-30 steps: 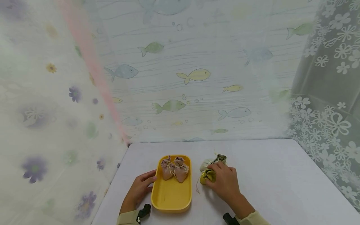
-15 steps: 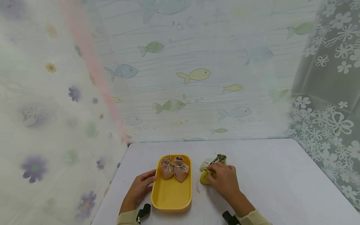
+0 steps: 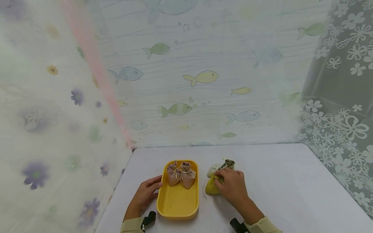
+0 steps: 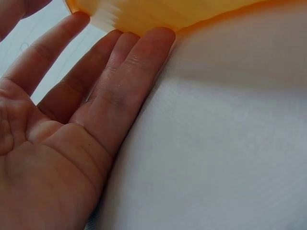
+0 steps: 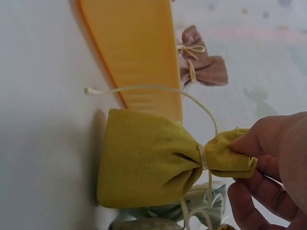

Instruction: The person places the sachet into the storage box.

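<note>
My right hand [image 3: 234, 186] pinches the gathered neck of a mustard-yellow drawstring pouch [image 5: 148, 160] between thumb and fingers. The pouch hangs below the fingertips, and a loose end of its cord sticks out to one side. Whether its base touches the table I cannot tell. At the other side, my left hand [image 3: 145, 195] rests its nearly straight fingers against the outer left wall of a yellow plastic tray [image 3: 177, 207]. Inside the tray's far end lie two dusty-pink drawstring pouches [image 3: 173, 176], side by side.
Just behind the mustard pouch are a pale pouch [image 3: 213, 170] and a dark green one [image 3: 229, 163], partly hidden by the right hand. A white-covered table [image 3: 291, 187] lies underneath. Fish-printed curtain [image 3: 175, 81] rises beyond its far edge.
The right fingers have shifted their hold to the neck of the mustard pouch. Its body now shows more fully and sits slightly nearer and further left. The left hand and tray stay put.
</note>
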### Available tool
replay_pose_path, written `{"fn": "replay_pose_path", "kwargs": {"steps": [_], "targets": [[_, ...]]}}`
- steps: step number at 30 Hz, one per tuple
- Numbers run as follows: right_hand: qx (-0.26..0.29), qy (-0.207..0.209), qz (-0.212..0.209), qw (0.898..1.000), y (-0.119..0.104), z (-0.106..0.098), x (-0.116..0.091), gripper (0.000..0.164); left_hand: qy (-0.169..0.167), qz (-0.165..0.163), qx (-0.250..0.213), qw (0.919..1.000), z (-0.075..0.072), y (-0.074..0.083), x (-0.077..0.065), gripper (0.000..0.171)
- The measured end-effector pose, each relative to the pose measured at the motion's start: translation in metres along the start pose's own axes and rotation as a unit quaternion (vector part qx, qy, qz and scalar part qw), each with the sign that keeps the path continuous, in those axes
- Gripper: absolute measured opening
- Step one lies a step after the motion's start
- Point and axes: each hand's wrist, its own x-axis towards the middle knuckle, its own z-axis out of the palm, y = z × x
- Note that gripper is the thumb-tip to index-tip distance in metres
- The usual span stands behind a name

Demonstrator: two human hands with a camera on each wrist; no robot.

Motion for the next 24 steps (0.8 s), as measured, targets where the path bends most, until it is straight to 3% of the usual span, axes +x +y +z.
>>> {"fn": "replay_pose_path", "kwargs": {"steps": [15,24], "targets": [[0.052,0.024,-0.034,0.998,-0.012,-0.007,0.006,0.013,0.005,-0.001,0.004,1.0,0.001,-0.001,-0.001,0.066],[0.083,0.02,-0.02,0.996,-0.02,-0.013,0.01,0.014,0.006,0.002,-0.002,1.0,0.001,-0.001,0.0,0.065]]}}
